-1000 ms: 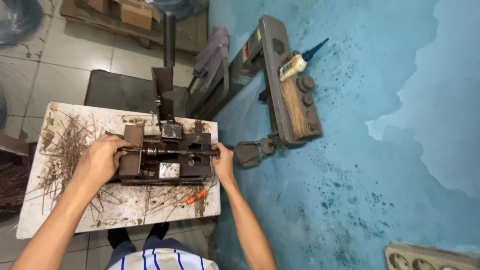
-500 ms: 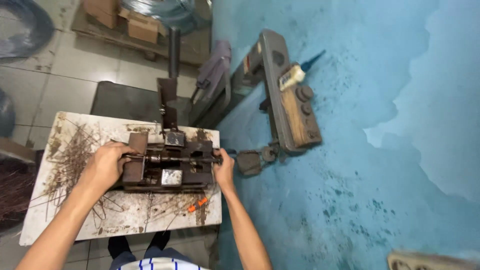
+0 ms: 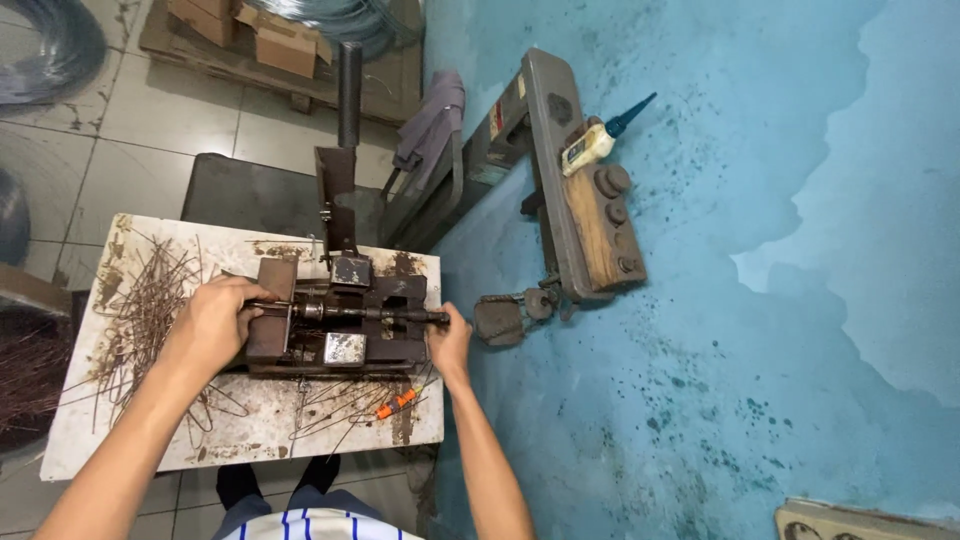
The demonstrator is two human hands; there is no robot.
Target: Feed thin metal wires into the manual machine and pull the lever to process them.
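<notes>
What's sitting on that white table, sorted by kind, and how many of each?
Rusty metal jig, with the left hand and right hand at its ends: 1
Upright lever handle: 1
Orange-handled tool: 1
Heap of bent wire pieces: 1
Total: 4

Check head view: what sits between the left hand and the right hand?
In the head view, the rusty bench machine spans it; its horizontal rod runs from left hand to right hand.
</notes>
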